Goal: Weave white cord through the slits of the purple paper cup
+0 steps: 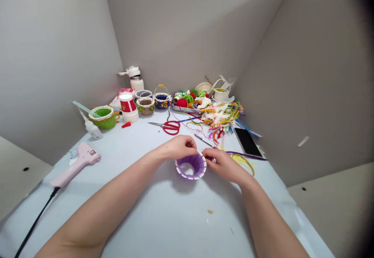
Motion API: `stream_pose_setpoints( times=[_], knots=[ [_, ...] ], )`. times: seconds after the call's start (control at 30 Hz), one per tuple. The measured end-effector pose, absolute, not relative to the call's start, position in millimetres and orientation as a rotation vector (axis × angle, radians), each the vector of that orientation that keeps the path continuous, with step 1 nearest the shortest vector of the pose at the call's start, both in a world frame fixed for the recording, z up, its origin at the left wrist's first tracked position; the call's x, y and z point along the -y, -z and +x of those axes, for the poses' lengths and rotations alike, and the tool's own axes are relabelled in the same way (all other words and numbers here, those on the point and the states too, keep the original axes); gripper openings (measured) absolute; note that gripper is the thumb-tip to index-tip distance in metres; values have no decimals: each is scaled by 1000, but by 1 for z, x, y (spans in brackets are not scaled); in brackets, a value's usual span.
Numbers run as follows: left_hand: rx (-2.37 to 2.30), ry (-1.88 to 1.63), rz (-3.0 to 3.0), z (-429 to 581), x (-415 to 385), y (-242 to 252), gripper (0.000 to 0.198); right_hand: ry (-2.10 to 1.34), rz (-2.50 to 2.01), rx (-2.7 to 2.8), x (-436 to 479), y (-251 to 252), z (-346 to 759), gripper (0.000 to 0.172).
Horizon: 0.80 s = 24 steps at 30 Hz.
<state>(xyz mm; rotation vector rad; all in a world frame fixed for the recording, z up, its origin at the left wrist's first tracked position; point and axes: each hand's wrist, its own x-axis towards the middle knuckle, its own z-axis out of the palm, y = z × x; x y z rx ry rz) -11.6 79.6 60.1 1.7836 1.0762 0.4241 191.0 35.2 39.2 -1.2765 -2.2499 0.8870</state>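
Observation:
A small purple woven basket (199,167) with white stakes around its rim stands between my hands, its open mouth facing me. My left hand (184,147) is closed at the far rim, thumb and curled fingers pinching the edge. From the right, my right hand (222,163) grips the basket's side with bent fingers; the fingertips are partly hidden. A purple strip (245,155) runs out behind that hand toward the phone, and I cannot tell if the fingers hold its end too. Just beyond the hands lies a pen (205,140).
Red-handled scissors (171,127) lie ahead. A pink glue gun (77,163) with a black cord rests at left, near a glue bottle (93,129) and a green basket (105,121). Finished little baskets (145,106), tangled yarn (222,113) and a phone (248,142) line the back and right.

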Motion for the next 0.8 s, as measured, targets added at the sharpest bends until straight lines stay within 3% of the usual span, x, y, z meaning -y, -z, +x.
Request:
stream_pose_setpoints(
  times=[0.4, 0.8],
  knots=[
    [-1008, -441, 1866, -15, -85, -62, 21, -903, -1297, 2087, -38, -36, 191, 22],
    [-1051, -430, 1840, -12, -81, -60, 20, -840, -1275, 2124, -30, -55, 196, 14]
  ],
)
